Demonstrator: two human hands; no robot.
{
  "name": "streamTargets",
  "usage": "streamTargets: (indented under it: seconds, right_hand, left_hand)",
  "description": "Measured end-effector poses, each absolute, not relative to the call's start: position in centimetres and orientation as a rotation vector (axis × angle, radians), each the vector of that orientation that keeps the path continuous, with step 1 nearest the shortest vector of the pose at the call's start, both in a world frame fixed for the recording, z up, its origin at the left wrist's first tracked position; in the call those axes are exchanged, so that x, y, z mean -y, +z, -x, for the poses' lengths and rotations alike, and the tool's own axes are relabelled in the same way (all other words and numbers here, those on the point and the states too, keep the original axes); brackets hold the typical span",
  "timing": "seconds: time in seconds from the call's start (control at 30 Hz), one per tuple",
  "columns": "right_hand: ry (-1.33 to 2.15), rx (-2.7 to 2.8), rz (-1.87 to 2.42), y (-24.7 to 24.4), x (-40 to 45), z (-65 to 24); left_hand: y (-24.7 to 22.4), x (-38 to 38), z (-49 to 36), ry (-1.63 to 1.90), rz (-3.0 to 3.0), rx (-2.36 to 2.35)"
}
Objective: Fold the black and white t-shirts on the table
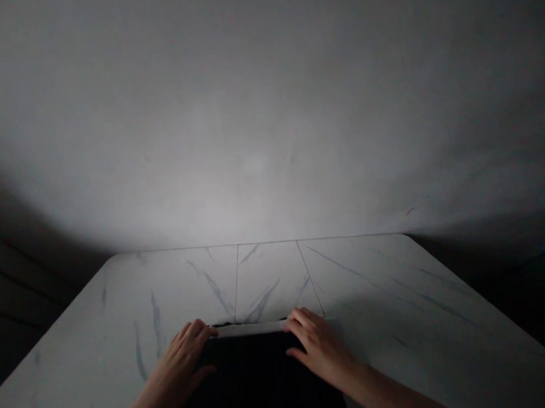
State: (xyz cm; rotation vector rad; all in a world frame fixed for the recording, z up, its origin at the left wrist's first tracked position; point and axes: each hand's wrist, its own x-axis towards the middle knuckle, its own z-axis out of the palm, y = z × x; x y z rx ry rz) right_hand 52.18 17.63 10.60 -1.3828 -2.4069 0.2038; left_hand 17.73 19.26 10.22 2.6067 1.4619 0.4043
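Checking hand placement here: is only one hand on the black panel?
No, the left hand and right hand both rest on the pale far edge of the black panel.

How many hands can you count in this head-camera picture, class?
2. The left hand grips the pale far edge of a dark flat object at its left end, the right hand at its right end. No others show.

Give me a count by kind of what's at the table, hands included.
Hands: 2, left hand and right hand
Dark flat object with a pale edge: 1
Total: 3
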Motion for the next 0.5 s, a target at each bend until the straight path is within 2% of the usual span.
streamTargets:
  seconds: [0.13,0.33,0.5]
  right_hand:
    - [0.195,2.352,1.277,10.4,-16.8,-52.6]
    - [0.147,2.314,0.946,10.0,-16.5,-53.0]
    - [0.293,2.164,0.843,12.9,-15.2,-52.3]
  left_hand:
    - [10.4,-18.4,-17.5,0.355,-2.618,-1.501]
    - [11.0,-16.6,-18.4,0.528,-2.772,-1.405]
    - [13.1,-15.5,-19.3,0.69,-2.547,-1.251]
